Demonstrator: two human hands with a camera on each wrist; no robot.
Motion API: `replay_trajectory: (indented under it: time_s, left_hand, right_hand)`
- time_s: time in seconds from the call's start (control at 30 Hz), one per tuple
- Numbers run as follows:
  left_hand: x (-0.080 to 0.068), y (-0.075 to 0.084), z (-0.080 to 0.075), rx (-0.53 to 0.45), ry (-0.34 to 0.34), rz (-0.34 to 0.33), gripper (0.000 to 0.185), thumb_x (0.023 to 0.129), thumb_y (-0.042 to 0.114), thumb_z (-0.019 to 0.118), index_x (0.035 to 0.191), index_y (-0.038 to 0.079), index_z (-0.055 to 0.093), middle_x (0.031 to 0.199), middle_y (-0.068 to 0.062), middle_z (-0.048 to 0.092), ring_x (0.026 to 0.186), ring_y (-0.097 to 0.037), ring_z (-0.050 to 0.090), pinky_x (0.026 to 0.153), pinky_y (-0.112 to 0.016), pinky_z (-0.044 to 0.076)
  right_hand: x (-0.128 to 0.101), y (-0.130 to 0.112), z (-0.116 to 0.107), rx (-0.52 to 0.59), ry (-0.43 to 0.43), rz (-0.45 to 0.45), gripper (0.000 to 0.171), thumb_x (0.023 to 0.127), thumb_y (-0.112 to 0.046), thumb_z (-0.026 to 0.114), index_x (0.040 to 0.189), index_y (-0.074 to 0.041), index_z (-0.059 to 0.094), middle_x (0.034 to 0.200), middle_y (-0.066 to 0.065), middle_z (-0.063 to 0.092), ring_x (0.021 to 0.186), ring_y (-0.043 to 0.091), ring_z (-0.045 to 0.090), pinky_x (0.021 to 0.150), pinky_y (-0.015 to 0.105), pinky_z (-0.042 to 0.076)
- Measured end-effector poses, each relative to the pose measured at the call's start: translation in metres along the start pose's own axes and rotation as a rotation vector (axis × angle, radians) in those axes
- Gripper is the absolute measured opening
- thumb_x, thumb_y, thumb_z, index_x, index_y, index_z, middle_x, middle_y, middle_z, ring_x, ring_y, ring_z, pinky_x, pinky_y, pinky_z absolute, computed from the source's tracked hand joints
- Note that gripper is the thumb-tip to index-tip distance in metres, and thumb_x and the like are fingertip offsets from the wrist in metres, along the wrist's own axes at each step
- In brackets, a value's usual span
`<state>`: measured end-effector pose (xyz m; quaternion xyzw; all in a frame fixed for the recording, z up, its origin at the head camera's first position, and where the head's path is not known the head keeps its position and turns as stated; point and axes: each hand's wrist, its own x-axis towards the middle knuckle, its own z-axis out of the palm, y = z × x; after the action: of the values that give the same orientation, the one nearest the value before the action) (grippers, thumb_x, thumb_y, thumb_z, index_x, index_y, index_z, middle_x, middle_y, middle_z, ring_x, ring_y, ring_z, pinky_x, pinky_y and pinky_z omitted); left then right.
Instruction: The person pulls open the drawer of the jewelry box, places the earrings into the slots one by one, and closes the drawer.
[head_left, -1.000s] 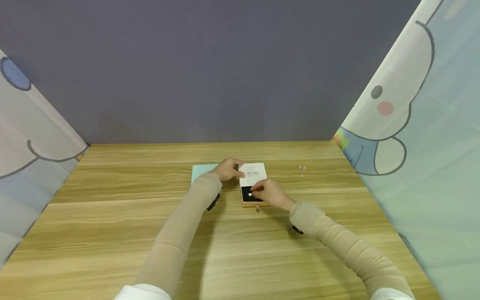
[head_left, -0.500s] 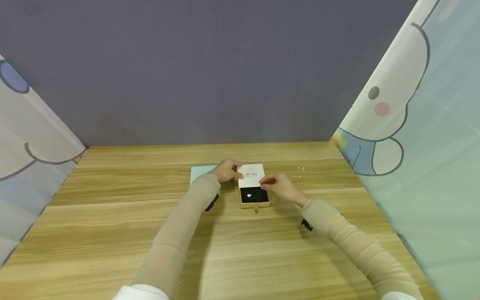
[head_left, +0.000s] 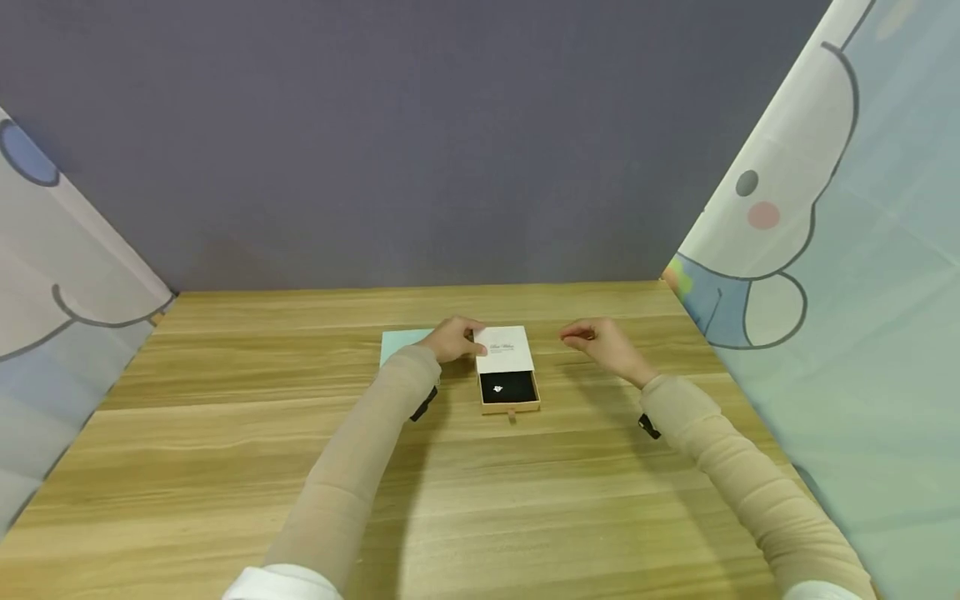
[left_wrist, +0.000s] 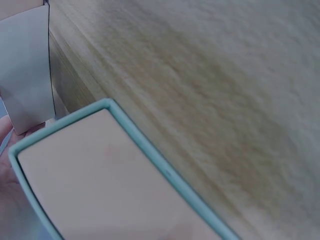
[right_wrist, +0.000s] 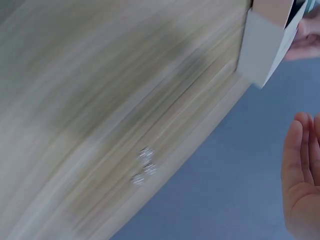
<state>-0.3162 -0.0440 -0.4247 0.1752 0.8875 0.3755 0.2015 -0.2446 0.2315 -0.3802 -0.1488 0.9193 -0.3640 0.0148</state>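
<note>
My left hand [head_left: 453, 340] grips the left side of a white box sleeve [head_left: 513, 346] with printed lettering. From its near end a tan drawer [head_left: 512, 408] sticks out partway. On the drawer's black padding [head_left: 521, 387] lies a small shiny silver ornament [head_left: 498, 389]. To the right of the box, my right hand [head_left: 606, 346] is raised over the table, thumb and fingers close together, with nothing seen between them. Several small clear sparkling pieces [right_wrist: 145, 167] lie on the wood in the right wrist view; in the head view the right hand hides them.
A teal-rimmed lid or tray [left_wrist: 141, 135] with a pale inside lies left of the box, partly behind my left hand. The wooden table [head_left: 480, 500] ends at a dark back wall [head_left: 420, 167]. Printed curtains [head_left: 862, 333] hang at both sides.
My right hand has left the drawer and moved right and away from me, baring the silver ornament on the padding. The left hand stays on the box sleeve.
</note>
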Motion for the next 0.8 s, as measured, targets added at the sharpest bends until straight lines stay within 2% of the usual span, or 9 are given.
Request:
replay_trajectory:
  time_s: [0.13,0.3,0.53,0.8]
  left_hand:
    - [0.002,0.001,-0.001,-0.017,-0.003,0.003,0.061,0.081,0.023,0.070,0.135,0.009,0.046,0.132,-0.007,0.050,0.109,-0.020,0.048,0.095,-0.035,0.042]
    - [0.001,0.001,0.000,-0.010,0.003,0.005,0.060,0.082,0.023,0.070,0.135,0.009,0.046,0.131,-0.008,0.051,0.107,-0.018,0.049,0.093,-0.035,0.043]
    - [-0.002,0.003,0.002,-0.013,0.013,0.017,0.060,0.081,0.022,0.070,0.135,0.008,0.047,0.132,-0.008,0.051,0.108,-0.018,0.049,0.094,-0.034,0.043]
    - [-0.007,0.005,0.000,-0.014,0.012,0.023,0.060,0.083,0.022,0.069,0.136,0.007,0.045,0.136,-0.010,0.047,0.120,-0.022,0.046,0.100,-0.037,0.040]
  right_hand:
    - [0.002,0.015,-0.008,-0.009,0.045,0.021,0.022,0.090,-0.011,0.058,0.108,0.000,0.066,0.106,0.018,0.066,0.094,0.030,0.062,0.074,0.037,0.053]
    - [0.004,0.031,-0.012,-0.050,0.062,0.035,0.023,0.091,-0.008,0.056,0.109,0.003,0.065,0.106,0.021,0.065,0.094,0.034,0.061,0.070,0.036,0.054]
    - [0.007,0.057,-0.016,-0.152,0.043,-0.002,0.022,0.090,0.003,0.052,0.109,0.009,0.063,0.108,0.025,0.063,0.098,0.039,0.060,0.082,0.046,0.051]
    - [0.005,0.077,-0.017,-0.260,-0.015,0.004,0.023,0.087,0.006,0.053,0.108,0.009,0.062,0.109,0.027,0.062,0.099,0.041,0.059,0.084,0.048,0.049]
